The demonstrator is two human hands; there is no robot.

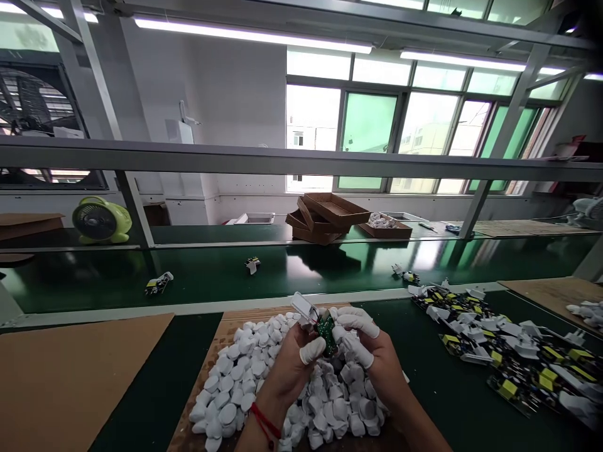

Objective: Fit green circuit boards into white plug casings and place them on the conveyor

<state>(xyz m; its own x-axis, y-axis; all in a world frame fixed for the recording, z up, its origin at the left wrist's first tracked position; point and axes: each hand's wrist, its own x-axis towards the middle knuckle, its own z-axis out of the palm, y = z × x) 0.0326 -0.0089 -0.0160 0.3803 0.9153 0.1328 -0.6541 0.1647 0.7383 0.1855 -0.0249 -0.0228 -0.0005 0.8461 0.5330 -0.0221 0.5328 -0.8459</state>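
Both my hands meet above a heap of white plastic shells (245,376) on a cardboard sheet. My left hand (292,364), with a red string at the wrist and a white finger cot on the thumb, is closed on a small green circuit board (326,331) with a white plug piece (304,309) attached. My right hand (372,355), its fingers in white cots, pinches the same board from the right side.
A pile of circuit boards with white plug parts (509,351) lies at the right. A green conveyor belt (282,270) carries a few loose assemblies. Beyond it stand stacked cardboard trays (330,216) and a yellow-green fan (101,220). Cardboard sheet (70,376) at left.
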